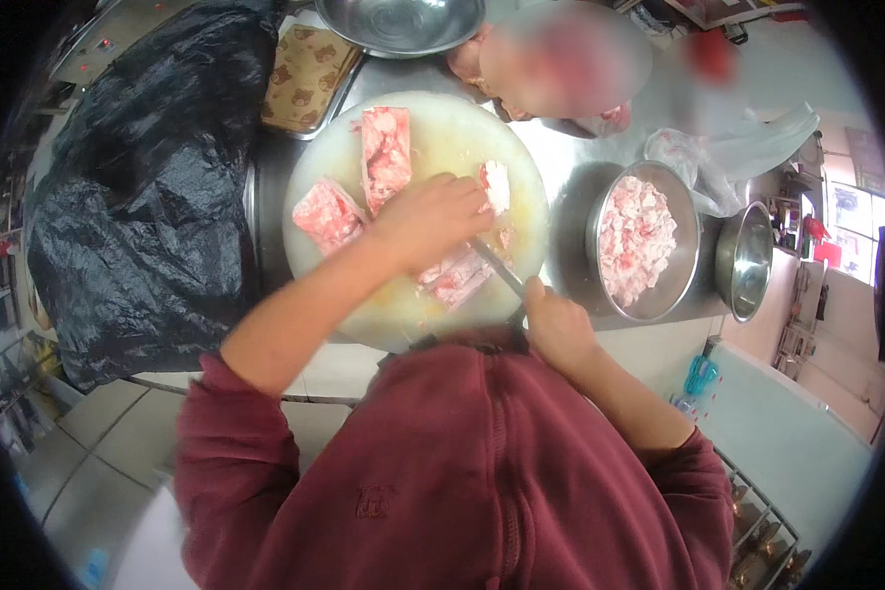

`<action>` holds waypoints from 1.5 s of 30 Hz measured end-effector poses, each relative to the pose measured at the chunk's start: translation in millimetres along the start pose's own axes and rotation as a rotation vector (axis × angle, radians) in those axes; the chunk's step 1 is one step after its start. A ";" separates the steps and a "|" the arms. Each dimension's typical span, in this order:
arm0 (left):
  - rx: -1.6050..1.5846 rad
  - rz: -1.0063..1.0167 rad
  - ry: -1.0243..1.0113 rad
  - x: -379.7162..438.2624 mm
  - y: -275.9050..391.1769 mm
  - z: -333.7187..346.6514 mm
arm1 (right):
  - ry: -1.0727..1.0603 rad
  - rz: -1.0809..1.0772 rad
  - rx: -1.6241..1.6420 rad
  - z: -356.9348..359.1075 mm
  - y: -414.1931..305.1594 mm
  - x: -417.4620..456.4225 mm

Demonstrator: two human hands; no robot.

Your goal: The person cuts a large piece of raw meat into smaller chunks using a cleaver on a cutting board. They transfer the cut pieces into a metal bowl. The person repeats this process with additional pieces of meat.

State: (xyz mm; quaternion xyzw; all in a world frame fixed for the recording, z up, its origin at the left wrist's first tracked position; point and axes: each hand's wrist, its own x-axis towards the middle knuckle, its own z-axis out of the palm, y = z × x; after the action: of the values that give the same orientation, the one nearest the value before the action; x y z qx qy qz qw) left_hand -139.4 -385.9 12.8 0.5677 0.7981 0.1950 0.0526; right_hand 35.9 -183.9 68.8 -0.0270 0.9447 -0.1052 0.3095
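On a round white cutting board [428,324], my left hand [439,217] is bent over raw fatty meat; its fingertips are partly hidden, so its grip is unclear. My right hand [560,324] grips a knife [500,269] by the handle. The blade points up and left to the upper end of a pale meat piece [461,280], just below my left fingers. Beyond those fingers lies a small white fatty slice [495,186]. Left of the hand are a long meat block [386,151] and a shorter block [327,214].
To the right, a steel bowl [687,287] holds diced fatty meat [638,236], near another steel bowl [745,258] and a clear plastic bag [697,166]. A black plastic bag [147,199] covers the left side. Behind are a steel basin [402,22], a bear-print cloth [306,77] and partly blurred meat [468,59].
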 end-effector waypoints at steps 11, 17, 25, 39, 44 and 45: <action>0.066 0.117 -0.444 29.6 -14.1 38.8 | 0.135 -0.050 0.127 62.5 32.5 15.8; 0.036 0.089 -0.445 40.0 -14.8 24.3 | 0.180 -0.088 0.278 57.7 38.2 17.5; 0.195 0.078 -0.156 -11.7 -7.8 33.5 | 0.250 -0.013 0.324 53.3 35.4 -14.6; 0.187 0.032 -0.409 35.0 -7.9 18.1 | 0.298 0.094 0.156 56.7 34.5 -3.9; 0.209 -0.010 0.261 11.6 35.9 9.5 | 0.343 0.047 0.121 68.9 36.9 -1.5; 0.111 -0.100 0.289 -2.1 53.5 14.6 | 0.343 0.038 0.113 68.6 36.6 -0.6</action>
State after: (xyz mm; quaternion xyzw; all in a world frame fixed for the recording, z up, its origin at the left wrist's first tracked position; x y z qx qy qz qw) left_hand -86.8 -369.3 18.9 0.4954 0.8342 0.2271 -0.0845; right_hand 77.3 -160.6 7.4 0.0265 0.9766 -0.1551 0.1466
